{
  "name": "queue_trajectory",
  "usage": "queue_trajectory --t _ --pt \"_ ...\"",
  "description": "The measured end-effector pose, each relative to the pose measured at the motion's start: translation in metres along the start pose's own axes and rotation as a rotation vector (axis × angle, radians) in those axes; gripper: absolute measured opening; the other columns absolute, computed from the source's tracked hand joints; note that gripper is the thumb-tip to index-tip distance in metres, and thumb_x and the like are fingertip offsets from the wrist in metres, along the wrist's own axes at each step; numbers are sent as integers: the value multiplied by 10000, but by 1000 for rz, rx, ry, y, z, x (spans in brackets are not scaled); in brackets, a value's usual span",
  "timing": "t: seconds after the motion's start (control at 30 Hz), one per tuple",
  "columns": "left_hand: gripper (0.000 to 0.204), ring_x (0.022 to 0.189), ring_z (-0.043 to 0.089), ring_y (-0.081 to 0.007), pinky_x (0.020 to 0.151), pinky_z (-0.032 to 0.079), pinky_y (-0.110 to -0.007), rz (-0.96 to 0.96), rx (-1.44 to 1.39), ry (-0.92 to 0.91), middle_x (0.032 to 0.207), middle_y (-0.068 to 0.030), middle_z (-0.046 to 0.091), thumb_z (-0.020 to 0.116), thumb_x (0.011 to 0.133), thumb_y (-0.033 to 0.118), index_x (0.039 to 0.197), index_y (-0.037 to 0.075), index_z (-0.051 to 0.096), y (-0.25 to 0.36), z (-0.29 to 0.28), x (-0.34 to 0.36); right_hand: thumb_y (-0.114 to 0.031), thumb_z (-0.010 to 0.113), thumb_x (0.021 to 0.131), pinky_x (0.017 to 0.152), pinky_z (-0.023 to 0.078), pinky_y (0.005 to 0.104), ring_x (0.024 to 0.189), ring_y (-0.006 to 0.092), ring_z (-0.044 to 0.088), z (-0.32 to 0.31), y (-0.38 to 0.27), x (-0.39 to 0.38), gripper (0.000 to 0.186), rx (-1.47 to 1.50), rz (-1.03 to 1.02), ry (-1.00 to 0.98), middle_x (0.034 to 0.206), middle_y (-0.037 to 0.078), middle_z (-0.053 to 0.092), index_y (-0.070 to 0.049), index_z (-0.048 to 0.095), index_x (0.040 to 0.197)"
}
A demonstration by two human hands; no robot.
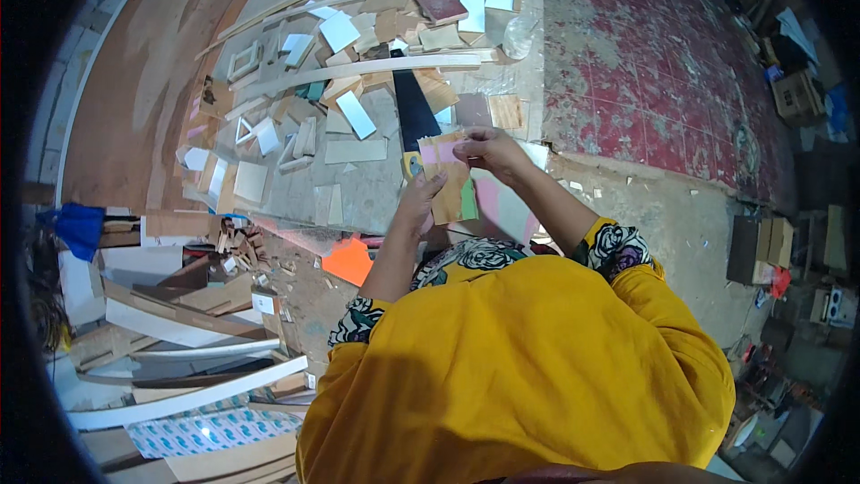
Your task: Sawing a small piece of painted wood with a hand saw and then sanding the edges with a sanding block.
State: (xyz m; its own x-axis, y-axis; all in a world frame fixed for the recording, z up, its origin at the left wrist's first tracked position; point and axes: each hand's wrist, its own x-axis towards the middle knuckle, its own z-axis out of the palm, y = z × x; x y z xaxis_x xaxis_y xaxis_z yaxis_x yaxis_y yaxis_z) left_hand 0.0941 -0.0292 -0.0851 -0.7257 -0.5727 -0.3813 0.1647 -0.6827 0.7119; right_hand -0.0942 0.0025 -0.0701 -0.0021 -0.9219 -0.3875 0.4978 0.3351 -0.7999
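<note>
Head view: both hands [488,151] hold wood [450,186]; cardboard box [797,97], contents unclear.

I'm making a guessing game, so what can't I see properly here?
Head view:
Left hand: some fingers are hidden behind the tan piece.
Saw handle: partly covered by that hand and piece.
Feet: hidden below the yellow top.
Pale floor scraps: too small to identify.
Right-edge clutter: cut off by the dark rim.

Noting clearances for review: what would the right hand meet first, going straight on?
Beyond the pink-patched wood piece it holds, the right hand would probably meet the black saw blade, though depth is unclear.
</note>
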Motion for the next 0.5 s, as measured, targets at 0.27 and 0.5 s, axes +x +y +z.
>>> queue_trajectory --t 0.27,0.5 --pt "324 941 613 -184 806 509 -325 140 127 191 1089 -97 602 522 917 146 1202 -2 482 2 -11 -22 -84 744 739 519 473 225 569 89 583 23 2 22 127 -564 -277 59 675 37 635 -10 652 784" --pt "346 963 604 -189 829 497 -324 132 53 146 1104 -101 593 527 917 152 1223 2 467 30 -47 -41 -70 726 759 528 468 215 577 78 578 69 20 36 105 -289 -308 75 672 34 638 -3 650 786"
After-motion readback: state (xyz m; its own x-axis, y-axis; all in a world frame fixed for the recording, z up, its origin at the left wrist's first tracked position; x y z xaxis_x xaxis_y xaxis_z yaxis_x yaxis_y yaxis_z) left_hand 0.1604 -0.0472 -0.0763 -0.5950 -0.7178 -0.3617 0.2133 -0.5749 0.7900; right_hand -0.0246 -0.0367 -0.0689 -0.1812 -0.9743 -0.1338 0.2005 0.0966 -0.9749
